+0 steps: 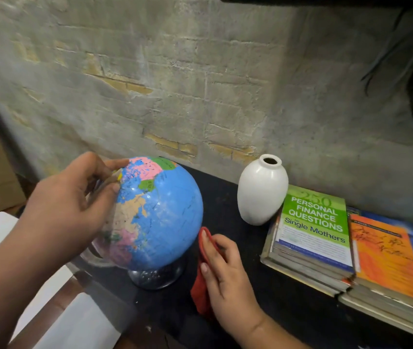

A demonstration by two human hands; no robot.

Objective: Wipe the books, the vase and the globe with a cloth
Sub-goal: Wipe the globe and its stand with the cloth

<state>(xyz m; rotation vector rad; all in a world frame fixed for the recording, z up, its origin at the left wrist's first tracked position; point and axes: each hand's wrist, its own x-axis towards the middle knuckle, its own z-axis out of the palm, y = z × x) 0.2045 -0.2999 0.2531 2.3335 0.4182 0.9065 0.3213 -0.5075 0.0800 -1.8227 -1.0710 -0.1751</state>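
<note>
Red cloth gripped by right hand fingers | left hand fingers grip globe | vase interior unseen

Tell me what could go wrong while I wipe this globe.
The globe stands on a small base; a hard push from the cloth in your right hand could tip it, though your left hand holds it. The white vase stands upright just right of the globe, so a wide swipe might knock it over.
</note>
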